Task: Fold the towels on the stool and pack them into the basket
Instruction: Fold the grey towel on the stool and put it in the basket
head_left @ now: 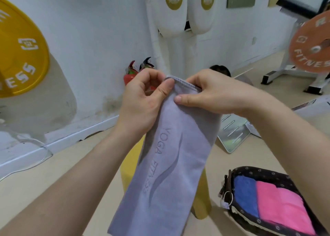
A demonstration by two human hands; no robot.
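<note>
Head view: your left hand (141, 102) and right hand (219, 94) pinch lilac towel (171, 155) at top hem; basket (264, 173) at 4 o'clock.

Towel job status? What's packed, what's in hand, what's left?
Done: a folded blue towel and folded pink towels lie in the dark patterned fabric basket. In hand: left hand and right hand pinch the top hem of a lilac YOGA FITNESS towel hanging long. Left: fold and pack it. The yellow stool is mostly hidden, so further towels are unknown.
</note>
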